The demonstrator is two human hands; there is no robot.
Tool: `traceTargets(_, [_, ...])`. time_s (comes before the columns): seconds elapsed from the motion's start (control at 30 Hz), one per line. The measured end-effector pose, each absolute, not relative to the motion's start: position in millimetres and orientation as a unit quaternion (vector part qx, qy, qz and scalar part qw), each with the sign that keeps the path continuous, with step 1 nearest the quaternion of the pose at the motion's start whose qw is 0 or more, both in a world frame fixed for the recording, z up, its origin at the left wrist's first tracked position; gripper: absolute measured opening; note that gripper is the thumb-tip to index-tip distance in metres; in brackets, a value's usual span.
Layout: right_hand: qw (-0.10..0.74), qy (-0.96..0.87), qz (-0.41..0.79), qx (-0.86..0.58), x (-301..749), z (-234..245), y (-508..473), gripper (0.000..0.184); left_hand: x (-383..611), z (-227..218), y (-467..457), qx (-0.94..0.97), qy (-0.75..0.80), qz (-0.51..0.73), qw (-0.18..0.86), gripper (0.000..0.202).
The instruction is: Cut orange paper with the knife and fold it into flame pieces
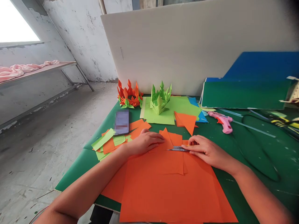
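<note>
Large orange paper sheets (168, 196) lie stacked before me, with smaller orange pieces (174, 165) on top. My left hand (148, 140) rests on the small pieces, fingers stretched out flat, next to a pointed orange paper triangle (166, 139). From the right, my right hand (202, 149) is closed on a pair of scissors (178, 149). Their metal blades point left toward my left hand and lie low over the orange paper. The fingers mostly hide the scissors' handles.
Behind the sheets stand a red-orange folded paper piece (129, 95) and a green one (161, 99). A phone (121, 123) lies left among green and orange scraps (109, 144). At right are a pink glue gun (221, 122), its cord, glue sticks and a green-blue board (243, 95).
</note>
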State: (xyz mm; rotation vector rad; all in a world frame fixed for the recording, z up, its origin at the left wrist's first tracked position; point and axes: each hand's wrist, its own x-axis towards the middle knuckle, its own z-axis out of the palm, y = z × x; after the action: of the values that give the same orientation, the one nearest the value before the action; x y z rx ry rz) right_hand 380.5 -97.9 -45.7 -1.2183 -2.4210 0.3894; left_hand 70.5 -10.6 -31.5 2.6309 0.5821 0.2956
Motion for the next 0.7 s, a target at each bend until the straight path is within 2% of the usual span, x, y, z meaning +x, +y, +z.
traceTargets(0.7, [0.180,-0.878,0.135,-0.422,347,-45,-99,0.038,69,-36,-3,0.956,0.174,0.119,0.205,0.032])
